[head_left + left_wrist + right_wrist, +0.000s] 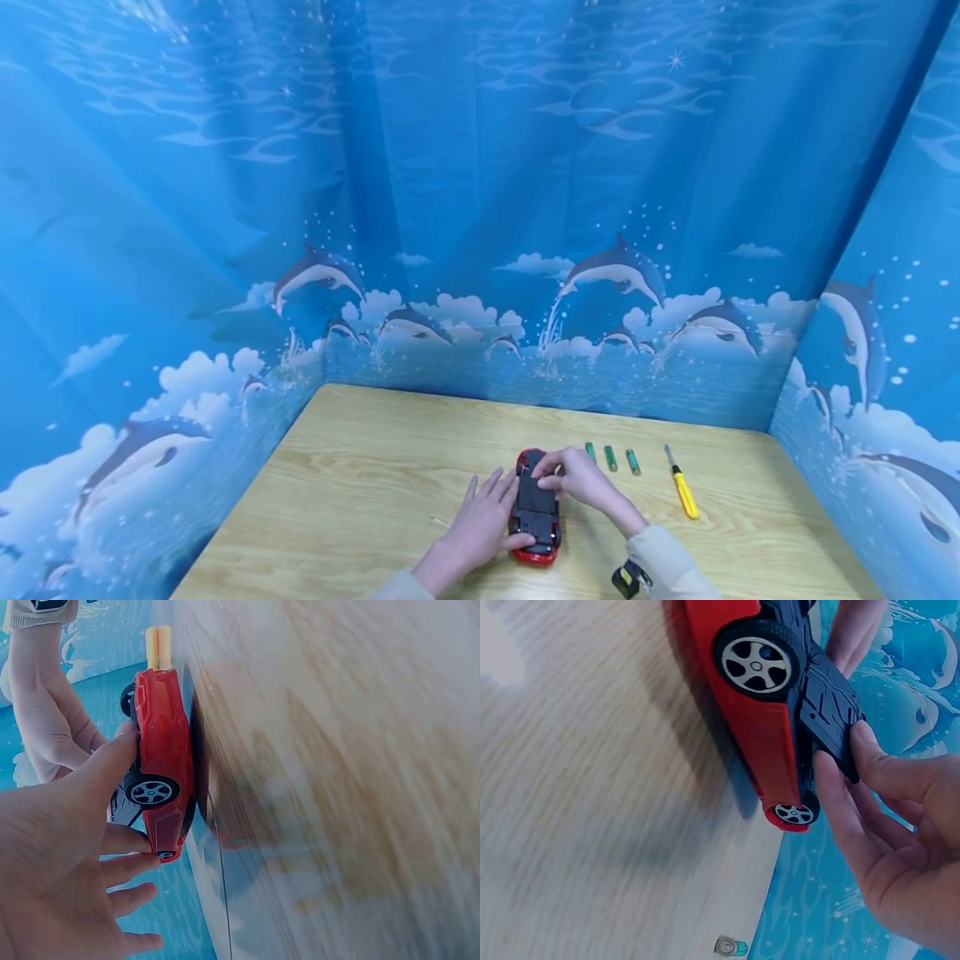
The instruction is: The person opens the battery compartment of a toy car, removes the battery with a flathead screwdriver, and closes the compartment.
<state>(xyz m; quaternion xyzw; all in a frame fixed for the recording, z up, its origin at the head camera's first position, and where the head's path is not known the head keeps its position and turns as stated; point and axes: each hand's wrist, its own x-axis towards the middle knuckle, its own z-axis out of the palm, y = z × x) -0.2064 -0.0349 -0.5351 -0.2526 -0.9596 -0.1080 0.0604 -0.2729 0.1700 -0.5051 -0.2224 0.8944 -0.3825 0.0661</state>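
A red toy car [553, 557] lies upside down on the table, its black underside facing up. My left hand [480, 521] rests against the car's left side with straight, spread fingers. Its thumb [112, 761] lies over the edge of the underside. Between thumb and fingertips, my right hand [581, 479] pinches a flat black cover [829, 712]. In the right wrist view the cover is tilted, with its near end raised off the underside of the car. What lies beneath the cover is hidden.
Several green batteries, one of them a battery [611, 458] in the middle of a row, lie right of the car. Farther right is a yellow-handled screwdriver [686, 495]. A small pale object [440, 522] lies left of my left hand. Blue dolphin-print curtains [480, 208] border the table [360, 442].
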